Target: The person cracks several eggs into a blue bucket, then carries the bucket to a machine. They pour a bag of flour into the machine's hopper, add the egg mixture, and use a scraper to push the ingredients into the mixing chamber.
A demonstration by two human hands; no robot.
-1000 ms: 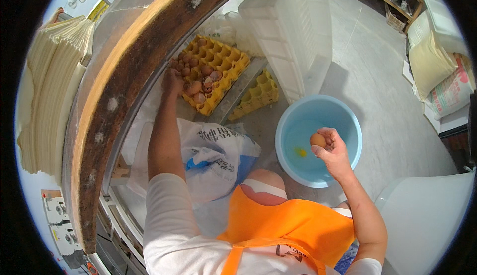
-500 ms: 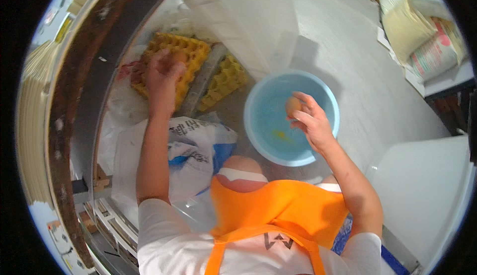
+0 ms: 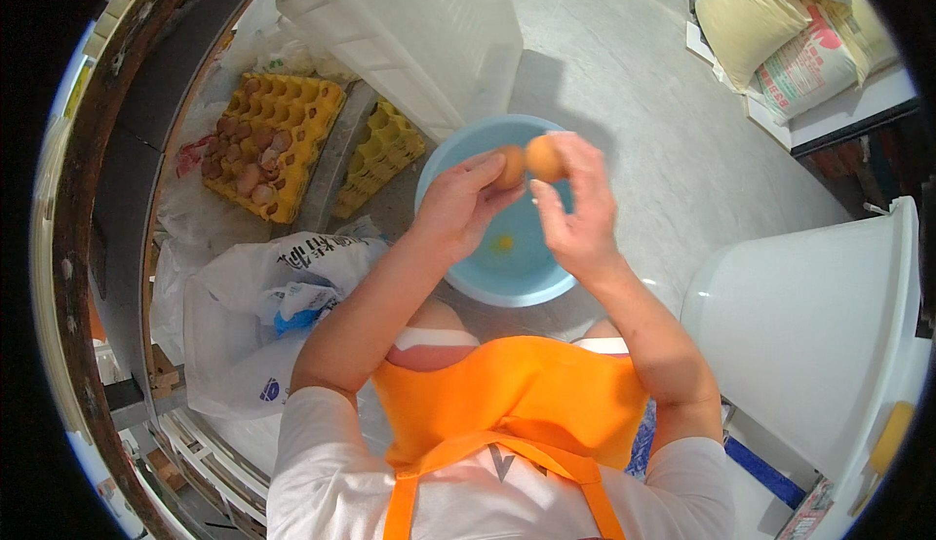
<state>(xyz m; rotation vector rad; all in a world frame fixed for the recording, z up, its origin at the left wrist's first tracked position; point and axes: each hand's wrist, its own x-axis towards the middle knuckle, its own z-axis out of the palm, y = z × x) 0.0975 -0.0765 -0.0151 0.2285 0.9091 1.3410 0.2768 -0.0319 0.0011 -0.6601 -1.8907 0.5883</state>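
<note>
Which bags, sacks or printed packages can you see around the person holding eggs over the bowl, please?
Plastic bag: floor, left of the person; crumpled, white with dark print and blue patch.
Sacks: upper right, stacked on a white platform; plump, cream and white with red and green print.
No screens or signs.

The hands [image 3: 526,204] hide part of the blue basin [image 3: 458,267].

Both hands are meeting over the basin [image 3: 458,282], the left hand [image 3: 458,207] and right hand [image 3: 577,216] each holding an egg [image 3: 544,158], the two eggs touching. Left of the left hand, an egg tray [image 3: 310,116] is lying; beyond both hands a crate [image 3: 409,33] is standing, and right of the right hand a tub [image 3: 819,326].
</note>
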